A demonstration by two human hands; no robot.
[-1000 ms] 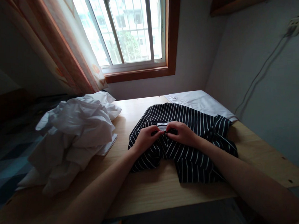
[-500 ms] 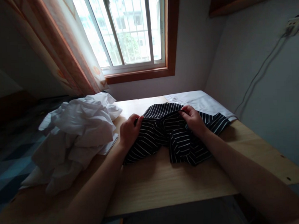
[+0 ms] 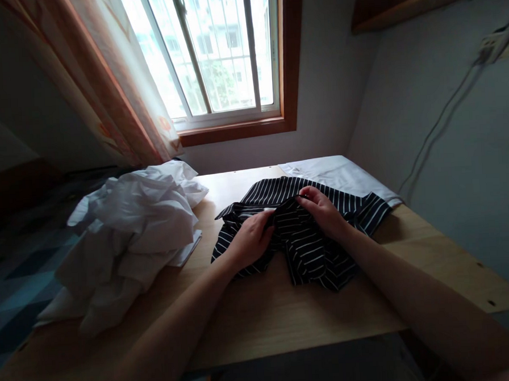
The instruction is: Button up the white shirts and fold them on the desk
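A black shirt with thin white stripes [image 3: 313,250] lies rumpled across the middle of the wooden table. My left hand [image 3: 252,236] is closed on its cloth near the centre, at a dark edge. A small white patch, perhaps a label, shows by the left fingertips. My right hand [image 3: 321,212] pinches the same dark edge a little further right, so a short stretch of it runs between the two hands. Part of the cloth is hidden under my hands and right forearm.
White crumpled clothes [image 3: 140,219] are heaped on the table's left. A flat folded white cloth [image 3: 334,172] lies at the back right. The wooden table [image 3: 245,333] stands below a window [image 3: 226,55] with a curtain [image 3: 125,95]. A cable [image 3: 439,124] hangs on the right wall.
My left hand has moved right, from the shirt's left edge to its centre, closer to my right hand. My right hand has shifted slightly left and down. The shirt's left part has dropped.
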